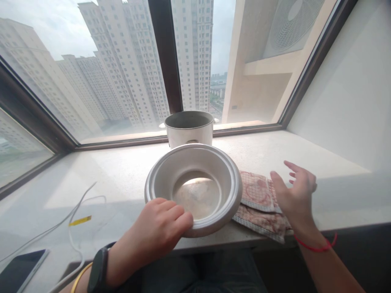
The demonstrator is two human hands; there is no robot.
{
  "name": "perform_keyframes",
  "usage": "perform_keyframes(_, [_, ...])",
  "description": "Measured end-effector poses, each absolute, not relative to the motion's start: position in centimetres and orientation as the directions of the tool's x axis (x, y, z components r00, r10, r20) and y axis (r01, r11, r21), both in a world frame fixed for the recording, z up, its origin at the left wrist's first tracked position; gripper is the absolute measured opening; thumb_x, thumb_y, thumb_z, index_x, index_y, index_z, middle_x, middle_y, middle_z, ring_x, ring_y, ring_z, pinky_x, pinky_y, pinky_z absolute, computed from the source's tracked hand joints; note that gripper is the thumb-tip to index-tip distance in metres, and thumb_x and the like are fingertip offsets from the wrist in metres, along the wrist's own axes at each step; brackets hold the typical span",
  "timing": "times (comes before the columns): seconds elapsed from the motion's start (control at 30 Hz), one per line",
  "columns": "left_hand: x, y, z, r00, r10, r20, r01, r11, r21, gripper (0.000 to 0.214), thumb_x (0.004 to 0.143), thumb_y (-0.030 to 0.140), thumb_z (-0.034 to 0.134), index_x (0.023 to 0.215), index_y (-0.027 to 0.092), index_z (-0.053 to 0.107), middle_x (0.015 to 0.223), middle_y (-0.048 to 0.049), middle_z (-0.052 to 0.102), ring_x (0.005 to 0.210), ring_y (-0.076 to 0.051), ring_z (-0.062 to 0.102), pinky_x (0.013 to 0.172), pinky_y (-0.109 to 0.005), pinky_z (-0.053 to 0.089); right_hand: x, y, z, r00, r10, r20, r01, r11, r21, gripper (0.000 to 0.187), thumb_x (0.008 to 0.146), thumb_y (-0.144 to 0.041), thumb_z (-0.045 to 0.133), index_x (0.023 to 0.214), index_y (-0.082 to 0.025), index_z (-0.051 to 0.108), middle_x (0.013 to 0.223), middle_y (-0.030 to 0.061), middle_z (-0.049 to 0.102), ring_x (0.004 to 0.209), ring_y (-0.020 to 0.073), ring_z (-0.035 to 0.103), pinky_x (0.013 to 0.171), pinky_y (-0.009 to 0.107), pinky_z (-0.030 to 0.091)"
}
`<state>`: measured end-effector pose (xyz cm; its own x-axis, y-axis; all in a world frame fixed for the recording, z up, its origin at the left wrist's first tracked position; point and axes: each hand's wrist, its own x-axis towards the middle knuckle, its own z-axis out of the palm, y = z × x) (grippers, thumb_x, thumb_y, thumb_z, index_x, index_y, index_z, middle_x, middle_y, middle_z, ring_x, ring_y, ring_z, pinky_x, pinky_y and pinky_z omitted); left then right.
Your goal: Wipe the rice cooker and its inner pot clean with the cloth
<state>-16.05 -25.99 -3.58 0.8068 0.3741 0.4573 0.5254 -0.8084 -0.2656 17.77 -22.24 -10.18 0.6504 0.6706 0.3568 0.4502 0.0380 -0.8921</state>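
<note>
My left hand (161, 224) grips the near rim of a round metal inner pot (159, 175), its thumb and fingers wrapped over the edge. The pot is tilted toward me, so its bare, shiny inside shows. My right hand (295, 195) is apart from the pot, fingers spread and holding nothing, above the right side of the sill. Between the pot and that hand lies a folded, pink-patterned cloth with checked edging (258, 191), partly hidden by the pot. Behind the pot stands a white rice cooker body (189, 134) without a lid, close to the window.
A white windowsill (122, 171) runs below a dark window frame (166, 57). At the left lie a phone (23, 268) and a white cable (71, 232) with a yellow tag (80, 221). A white wall (345, 101) bounds the right side.
</note>
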Motion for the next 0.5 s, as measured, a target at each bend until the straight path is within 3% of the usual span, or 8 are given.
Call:
perform_keyframes(0.07, [-15.4, -25.9, -3.4, 0.829, 0.352, 0.434, 0.496, -0.821, -0.283, 0.028, 0.096, 0.008, 0.04, 0.071, 0.02, 0.048, 0.06, 0.0014, 0.05, 0.051, -0.015, 0.041, 0.052, -0.033, 0.025, 16.7, -22.7, -8.7, 0.521, 0.824, 0.223, 0.225, 0.119, -0.967, 0.042, 0.078, -0.055, 0.068, 0.105, -0.023, 0.063, 0.104, 0.0078, 0.065, 0.094, 0.0249, 0.064, 0.08, 0.039, 0.056])
perform_keyframes(0.13, [-14.6, -25.8, -3.2, 0.854, 0.319, 0.411, 0.46, -0.831, -0.312, 0.028, 0.097, 0.01, 0.041, 0.073, 0.02, 0.05, 0.061, 0.001, 0.05, 0.052, -0.016, 0.042, 0.052, -0.034, 0.027, 15.7, -22.9, -7.1, 0.258, 0.966, 0.029, -0.138, 0.066, -0.988, 0.037, 0.077, -0.055, 0.071, 0.091, -0.022, 0.062, 0.078, 0.0011, 0.061, 0.066, 0.0163, 0.059, 0.058, 0.028, 0.052])
perform_keyframes(0.23, [-13.3, -25.4, -3.2, 0.881, 0.273, 0.387, 0.412, -0.845, -0.341, 0.027, 0.097, 0.011, 0.043, 0.073, 0.02, 0.051, 0.062, 0.0007, 0.051, 0.053, -0.016, 0.042, 0.051, -0.034, 0.028, 15.1, -22.8, -5.6, 0.077, 0.989, -0.125, -0.381, -0.086, -0.921, 0.03, 0.069, -0.04, 0.081, 0.078, -0.02, 0.061, 0.067, -0.0018, 0.058, 0.054, 0.0111, 0.054, 0.048, 0.02, 0.047])
perform_keyframes(0.33, [-12.1, -24.6, -2.9, 0.891, 0.219, 0.398, 0.358, -0.878, -0.319, 0.029, 0.098, 0.012, 0.044, 0.072, 0.019, 0.052, 0.06, 0.001, 0.052, 0.051, -0.015, 0.043, 0.05, -0.032, 0.03, 15.4, -22.9, -4.8, 0.092, 0.976, -0.2, -0.436, -0.141, -0.889, 0.029, 0.061, -0.025, 0.079, 0.088, -0.02, 0.069, 0.078, 0.0018, 0.068, 0.061, 0.0147, 0.062, 0.054, 0.023, 0.054])
perform_keyframes(0.4, [-11.6, -24.0, -2.4, 0.883, 0.167, 0.439, 0.313, -0.905, -0.287, 0.026, 0.1, 0.014, 0.044, 0.08, 0.019, 0.06, 0.068, -0.0006, 0.062, 0.059, -0.015, 0.054, 0.058, -0.03, 0.04, 16.1, -23.1, -4.1, 0.168, 0.957, -0.236, -0.463, -0.135, -0.876, 0.035, 0.059, -0.02, 0.074, 0.094, -0.021, 0.073, 0.081, 0.0043, 0.07, 0.061, 0.0165, 0.063, 0.054, 0.026, 0.054])
perform_keyframes(0.47, [-11.6, -23.3, -1.9, 0.852, 0.137, 0.506, 0.3, -0.918, -0.258, 0.018, 0.103, 0.025, 0.049, 0.105, 0.018, 0.066, 0.096, -0.0058, 0.074, 0.087, -0.019, 0.067, 0.082, -0.034, 0.05, 17.1, -23.4, -3.2, 0.313, 0.898, -0.309, -0.485, -0.129, -0.865, 0.027, 0.062, -0.019, 0.065, 0.088, -0.019, 0.073, 0.071, 0.006, 0.067, 0.052, 0.016, 0.058, 0.048, 0.028, 0.049])
perform_keyframes(0.5, [-11.9, -22.9, -1.8, 0.828, 0.141, 0.542, 0.313, -0.919, -0.24, 0.025, 0.102, 0.034, 0.052, 0.119, 0.019, 0.063, 0.112, -0.0089, 0.074, 0.105, -0.023, 0.068, 0.095, -0.039, 0.049, 17.8, -23.5, -2.8, 0.393, 0.85, -0.35, -0.493, -0.126, -0.861, 0.021, 0.065, -0.019, 0.061, 0.082, -0.018, 0.072, 0.063, 0.0066, 0.062, 0.047, 0.0154, 0.053, 0.045, 0.029, 0.046])
